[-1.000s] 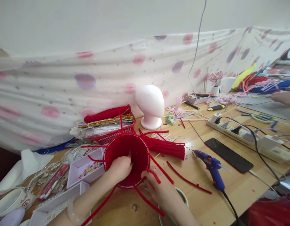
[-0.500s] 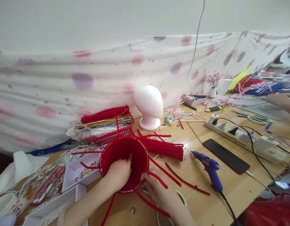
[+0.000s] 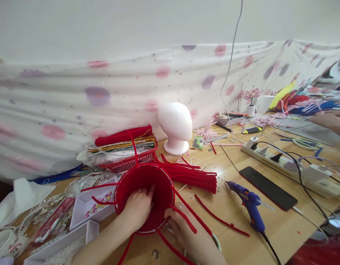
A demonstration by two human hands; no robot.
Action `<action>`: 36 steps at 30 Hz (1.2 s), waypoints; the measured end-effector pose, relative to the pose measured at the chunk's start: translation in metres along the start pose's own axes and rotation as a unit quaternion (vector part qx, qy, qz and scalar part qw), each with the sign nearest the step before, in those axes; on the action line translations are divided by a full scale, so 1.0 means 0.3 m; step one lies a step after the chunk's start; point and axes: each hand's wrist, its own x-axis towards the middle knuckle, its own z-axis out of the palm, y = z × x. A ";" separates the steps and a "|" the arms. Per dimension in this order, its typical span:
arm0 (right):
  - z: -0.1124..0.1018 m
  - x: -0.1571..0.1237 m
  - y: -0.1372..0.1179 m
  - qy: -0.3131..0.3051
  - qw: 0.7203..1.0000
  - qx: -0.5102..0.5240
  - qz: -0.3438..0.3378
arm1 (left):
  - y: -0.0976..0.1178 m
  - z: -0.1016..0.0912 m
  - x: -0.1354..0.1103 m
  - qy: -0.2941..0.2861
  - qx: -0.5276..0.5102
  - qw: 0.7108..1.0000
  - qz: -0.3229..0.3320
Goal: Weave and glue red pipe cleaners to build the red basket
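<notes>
A hollow red cylinder [image 3: 161, 184] of fuzzy pipe cleaners, its mouth facing me, has several loose pipe-cleaner ends sticking out around its pale-edged rim. My left hand [image 3: 138, 209] reaches inside it, one finger stretched out against the inner wall; its other fingertips are partly hidden. On the lower right, my right hand [image 3: 183, 224] pinches the rim between thumb and fingers, wearing a ring. A red pipe-cleaner end [image 3: 183, 217] passes over that hand. Behind the cylinder lies a bundle of red pipe cleaners [image 3: 194, 176]. One single red pipe cleaner [image 3: 219, 215] rests on the table to the right.
A white foam head [image 3: 175, 127] stands behind, beside a red basket [image 3: 128, 163] of craft stems. To the right are a blue glue gun [image 3: 248, 204], a phone [image 3: 267, 187] and a power strip [image 3: 291, 169]. Bead trays [image 3: 76, 217] sit left. Another person's hand [image 3: 328, 119] shows far right.
The cylinder and both hands sit slightly lower in view, and the cylinder has tilted a little. My left hand stays inside it and my right hand keeps its hold on the rim.
</notes>
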 end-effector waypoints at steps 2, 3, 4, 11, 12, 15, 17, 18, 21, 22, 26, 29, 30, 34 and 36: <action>-0.001 -0.005 0.000 0.002 1.000 0.003 0.001 | -0.004 -0.003 -0.003 -0.002 0.000 1.000 -0.005; 0.000 -0.006 0.001 0.002 1.000 0.004 0.001 | -0.005 -0.004 -0.002 -0.002 0.001 1.000 -0.009; 0.001 -0.007 0.003 0.001 1.000 0.006 0.001 | -0.006 -0.004 0.000 -0.002 0.004 1.000 -0.014; 0.018 0.006 0.026 -0.007 0.999 0.028 -0.014 | -0.010 -0.003 0.024 -0.001 0.024 0.999 -0.039; 0.019 0.007 0.029 -0.007 0.999 0.031 -0.017 | -0.013 -0.003 0.029 -0.001 0.023 0.999 -0.036; 0.021 0.005 0.032 -0.005 0.999 0.036 -0.022 | -0.028 -0.004 0.038 0.005 0.012 1.000 -0.018; 0.022 0.003 0.032 -0.004 0.999 0.038 -0.025 | -0.039 -0.004 0.036 0.015 0.002 1.000 -0.003; 0.022 0.003 0.031 -0.004 0.999 0.039 -0.027 | -0.043 -0.006 0.031 0.019 -0.003 1.000 0.005; 0.022 0.003 0.028 -0.006 0.999 0.042 -0.030 | -0.051 -0.016 0.000 0.023 -0.022 0.999 0.027; 0.023 0.003 0.028 -0.005 0.999 0.041 -0.030 | -0.052 -0.021 -0.013 0.020 -0.028 0.999 0.034; 0.024 0.002 0.023 -0.003 0.999 0.039 -0.033 | -0.051 -0.035 -0.050 0.015 -0.044 0.997 0.055; 0.016 0.003 0.014 -0.004 0.998 0.045 -0.033 | -0.048 -0.030 -0.043 0.019 -0.048 0.997 0.059; 0.012 0.005 0.011 -0.004 0.998 0.047 -0.034 | -0.046 -0.027 -0.035 0.020 -0.048 0.997 0.058; 0.004 0.009 0.013 0.006 0.998 0.042 -0.042 | -0.043 -0.016 -0.004 0.026 -0.046 0.997 0.051; 0.009 0.009 0.020 0.019 0.998 0.033 -0.046 | -0.044 -0.019 0.003 0.025 -0.045 0.997 0.049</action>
